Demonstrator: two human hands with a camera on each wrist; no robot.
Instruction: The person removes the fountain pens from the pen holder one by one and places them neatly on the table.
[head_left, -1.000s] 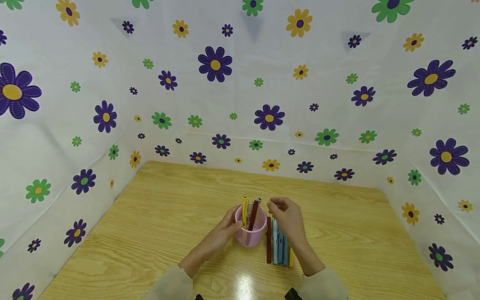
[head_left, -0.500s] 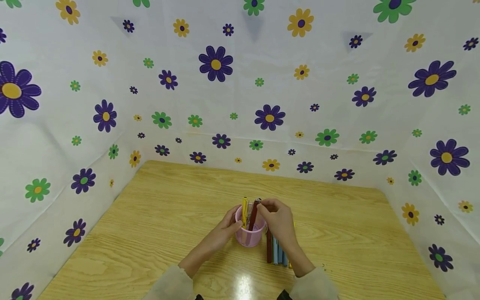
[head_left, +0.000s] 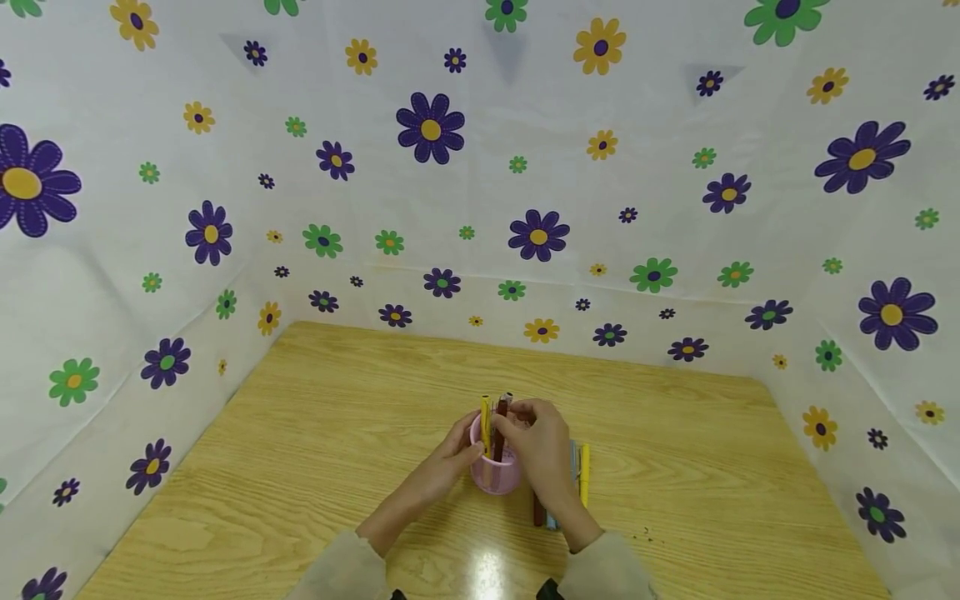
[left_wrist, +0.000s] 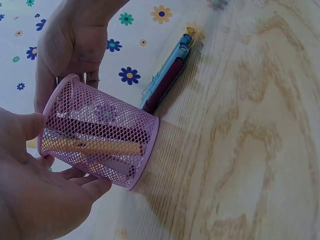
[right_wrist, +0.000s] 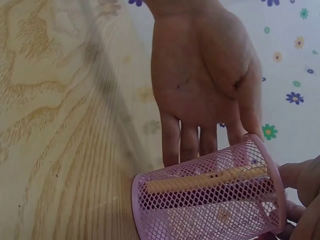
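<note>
My left hand [head_left: 442, 467] holds a pink mesh pen cup [left_wrist: 102, 125] by its side, thumb near the rim. The cup stands upright on the table. Inside it are a yellow pen [head_left: 485, 421] and a dark red pen [head_left: 500, 429], tops above the rim. My right hand [head_left: 542, 446] is at the cup's mouth, thumb and fingertips pinching the upper part of the dark red pen. In the right wrist view, the right fingers [right_wrist: 300, 180] are by the rim, partly out of frame. Further contents are blurred by the mesh.
Right of the cup several pens lie side by side: another dark red pen [left_wrist: 165, 86], light blue pens [left_wrist: 169, 65] and a yellow pen [head_left: 585, 475]. My right forearm partly hides them. White flower-patterned cloth [head_left: 480, 192] encloses the wooden table [head_left: 360, 375] at back and sides.
My right hand has moved left from above the lying pens to the cup's mouth. The dark red pen in the cup has shifted left and stands straighter. The left hand keeps its hold.
</note>
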